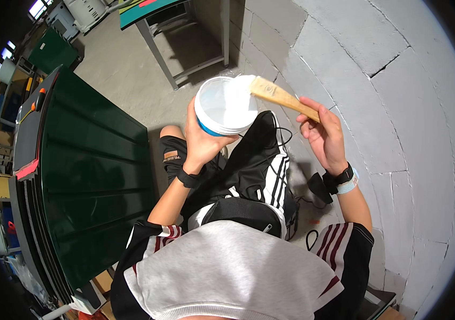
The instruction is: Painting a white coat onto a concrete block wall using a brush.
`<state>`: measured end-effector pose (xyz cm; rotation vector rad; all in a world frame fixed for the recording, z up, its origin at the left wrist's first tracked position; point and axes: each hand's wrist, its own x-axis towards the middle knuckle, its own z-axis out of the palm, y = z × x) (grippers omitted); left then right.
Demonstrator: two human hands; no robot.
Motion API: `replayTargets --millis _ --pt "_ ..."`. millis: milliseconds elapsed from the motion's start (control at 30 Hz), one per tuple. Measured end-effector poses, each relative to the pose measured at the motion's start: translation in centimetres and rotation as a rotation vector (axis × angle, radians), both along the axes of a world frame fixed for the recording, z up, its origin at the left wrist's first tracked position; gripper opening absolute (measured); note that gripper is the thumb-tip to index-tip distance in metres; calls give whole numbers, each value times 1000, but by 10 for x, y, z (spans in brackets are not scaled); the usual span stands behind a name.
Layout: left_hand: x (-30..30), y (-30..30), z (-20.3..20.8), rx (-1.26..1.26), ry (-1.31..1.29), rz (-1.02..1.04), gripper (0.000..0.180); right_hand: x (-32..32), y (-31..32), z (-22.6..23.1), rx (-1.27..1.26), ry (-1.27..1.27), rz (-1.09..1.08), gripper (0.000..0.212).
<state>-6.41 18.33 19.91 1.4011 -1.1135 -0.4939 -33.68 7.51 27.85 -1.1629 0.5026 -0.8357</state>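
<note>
My left hand (pixel 204 143) is wrapped round the side and underside of a white plastic tub (pixel 211 106) with a blue band low on its wall. The tub is tipped so that its mouth shows, with bright white stuff, glaring in the light, on the right part inside. Between the thumb and fingers of my right hand (pixel 323 130) is the end of a flat wooden handle, that of a paintbrush (pixel 278 97). Its head, covered in white, lies at the tub's right rim; the bristles cannot be made out.
A pale block wall (pixel 366 96) with open joints and cracks rises close on the right. On the left stands a dark green metal cabinet (pixel 94 170), with a screwdriver (pixel 39 100) on its top. Farther ahead is a teal-topped table (pixel 142 13) on metal legs.
</note>
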Motion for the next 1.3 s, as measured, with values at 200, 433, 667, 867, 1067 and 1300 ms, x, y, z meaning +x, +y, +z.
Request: replayTargets --millis 200,433,667,867,1067,1300 --pt "12 -32 6 -85 19 -28 116 -5 -19 7 -41 7 -244 51" --pt "54 -102 -7 -184 46 26 118 13 -98 -29 135 100 -457 44" --pt "106 -182 -84 -196 72 84 121 58 -193 -84 136 302 -474 34" --pt "137 -212 -166 -90 156 105 121 109 -251 -113 -569 831 -386 26" --pt "153 -213 -187 -4 333 94 119 159 -292 -130 -1170 1127 -234 27" --pt "163 -213 -200 78 266 191 120 191 -349 -156 -1577 1322 -150 17"
